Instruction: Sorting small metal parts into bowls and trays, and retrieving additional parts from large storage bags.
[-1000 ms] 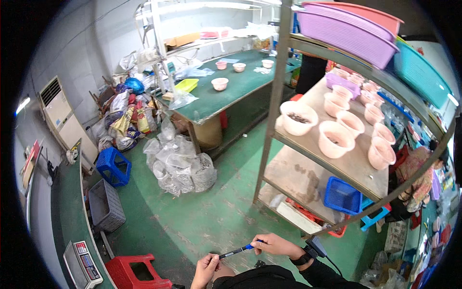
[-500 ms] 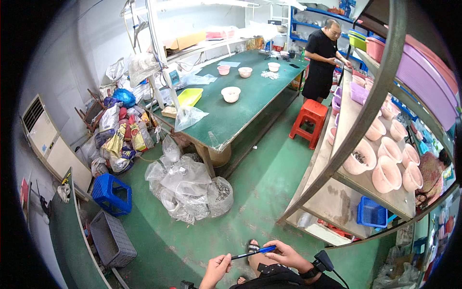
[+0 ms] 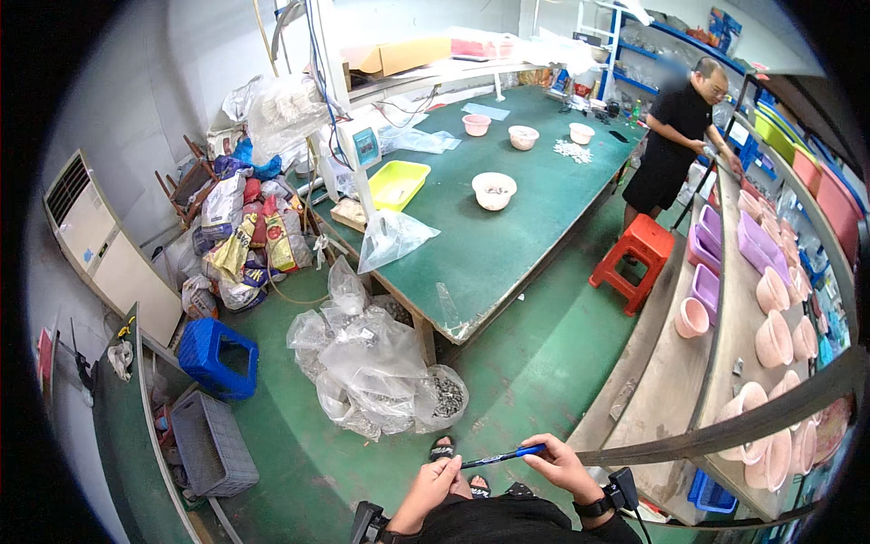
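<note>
A blue pen [image 3: 489, 461] with a dark barrel is held level in front of my body, between both hands. My left hand [image 3: 431, 490] pinches its dark end with thumb and fingers. Closed on the bright blue capped end is my right hand [image 3: 562, 468]; a dark band and a small device sit on that wrist. Below the pen, my sandalled feet [image 3: 442, 448] show on the green floor.
Clear plastic bags [image 3: 362, 372] of small parts sit ahead, beside a green table [image 3: 544, 218] carrying bowls. A shelf rack [image 3: 725, 437] with pink bowls [image 3: 773, 340] curves along the right. Beyond a red stool [image 3: 634, 252] stands another person [image 3: 675, 127]. Left: a grey crate [image 3: 213, 444].
My view has shifted, so the table and bags appear further right and the rack swings toward the right rim. Both hands keep the pen, now slightly further right in the picture.
</note>
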Demonstrator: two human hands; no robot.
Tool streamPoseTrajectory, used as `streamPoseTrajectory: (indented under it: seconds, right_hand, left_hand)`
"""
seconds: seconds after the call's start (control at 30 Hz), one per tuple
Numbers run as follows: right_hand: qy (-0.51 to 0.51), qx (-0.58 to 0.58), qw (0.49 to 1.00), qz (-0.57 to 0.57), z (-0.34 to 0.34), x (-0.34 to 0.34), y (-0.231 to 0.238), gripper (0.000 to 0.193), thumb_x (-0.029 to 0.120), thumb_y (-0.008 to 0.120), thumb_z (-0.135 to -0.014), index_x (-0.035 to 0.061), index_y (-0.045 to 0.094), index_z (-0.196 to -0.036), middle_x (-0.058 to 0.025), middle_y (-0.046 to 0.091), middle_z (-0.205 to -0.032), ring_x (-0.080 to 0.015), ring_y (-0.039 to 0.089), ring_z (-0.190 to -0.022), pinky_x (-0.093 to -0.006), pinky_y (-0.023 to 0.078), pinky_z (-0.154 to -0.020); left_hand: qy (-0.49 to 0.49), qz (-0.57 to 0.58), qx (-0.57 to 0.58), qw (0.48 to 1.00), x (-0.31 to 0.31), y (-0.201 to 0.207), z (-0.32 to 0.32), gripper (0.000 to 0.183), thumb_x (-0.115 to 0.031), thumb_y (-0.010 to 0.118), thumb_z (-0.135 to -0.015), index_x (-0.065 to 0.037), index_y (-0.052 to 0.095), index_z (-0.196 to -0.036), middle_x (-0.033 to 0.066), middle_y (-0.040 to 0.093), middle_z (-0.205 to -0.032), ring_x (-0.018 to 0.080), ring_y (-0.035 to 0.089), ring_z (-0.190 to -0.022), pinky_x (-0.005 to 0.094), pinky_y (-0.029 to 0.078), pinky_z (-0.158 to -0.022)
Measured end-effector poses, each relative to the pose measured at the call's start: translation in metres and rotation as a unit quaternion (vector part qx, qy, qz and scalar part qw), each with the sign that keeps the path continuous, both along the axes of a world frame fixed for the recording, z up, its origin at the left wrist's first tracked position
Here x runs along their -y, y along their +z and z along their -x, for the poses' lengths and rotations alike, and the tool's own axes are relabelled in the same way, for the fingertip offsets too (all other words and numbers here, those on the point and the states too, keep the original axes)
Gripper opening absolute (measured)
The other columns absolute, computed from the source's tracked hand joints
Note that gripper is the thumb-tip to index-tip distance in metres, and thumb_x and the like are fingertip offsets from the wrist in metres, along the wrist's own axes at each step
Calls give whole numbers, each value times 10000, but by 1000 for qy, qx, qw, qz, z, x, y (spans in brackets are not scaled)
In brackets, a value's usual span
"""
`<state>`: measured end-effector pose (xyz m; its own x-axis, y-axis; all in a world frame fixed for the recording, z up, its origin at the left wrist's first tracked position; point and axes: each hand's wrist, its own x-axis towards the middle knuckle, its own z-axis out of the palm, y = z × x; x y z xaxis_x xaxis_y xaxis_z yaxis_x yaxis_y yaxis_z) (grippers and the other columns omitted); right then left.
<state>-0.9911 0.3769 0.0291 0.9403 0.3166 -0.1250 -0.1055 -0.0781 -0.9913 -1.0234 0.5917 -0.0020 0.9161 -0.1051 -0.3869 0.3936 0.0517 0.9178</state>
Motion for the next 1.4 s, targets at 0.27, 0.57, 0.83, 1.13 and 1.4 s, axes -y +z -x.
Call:
streamPoseTrajectory:
  seconds: [0.27,0.57,0.83,1.13,1.4]
  right_hand:
    - [-51,-76,993,74,-89,-9,-2,123,104,482,-744,-19,477,-755,-39,513,-580,-82,488,-536,-199,386,-490]
    - [-154,-36,986,-46,-180,-3,-10,134,70,487,-741,-11,444,-838,-59,508,-645,-97,482,-556,-195,393,-522]
    - [-139,-60,987,-58,-318,71,-23,154,102,491,-750,20,416,-856,-47,481,-617,-91,451,-509,-194,370,-476]
    - [-129,-40,991,27,-419,179,-25,98,88,500,-736,2,454,-736,-27,494,-591,-66,465,-520,-182,375,-476]
    - [-210,7,978,-9,-499,195,-17,147,108,518,-730,13,478,-834,-27,511,-669,-82,493,-632,-207,410,-544]
  left_hand:
    - [-95,29,26,995,-16,5,-126,321,-280,395,-806,-32,443,-607,-35,381,-495,36,337,-450,184,282,-413]
    - [-136,26,-29,990,6,9,-243,367,-324,382,-802,-45,424,-567,-34,376,-465,36,355,-412,177,322,-406]
    - [-83,-21,25,996,87,3,-350,396,-321,365,-807,-67,396,-505,-34,370,-438,34,318,-381,189,258,-360]
    - [-50,14,-46,998,180,9,-469,407,-330,410,-785,-55,426,-486,-30,377,-423,34,311,-364,188,252,-345]
    - [-44,27,-69,996,216,5,-561,393,-287,435,-780,-37,454,-478,-13,412,-414,37,362,-371,183,272,-357]
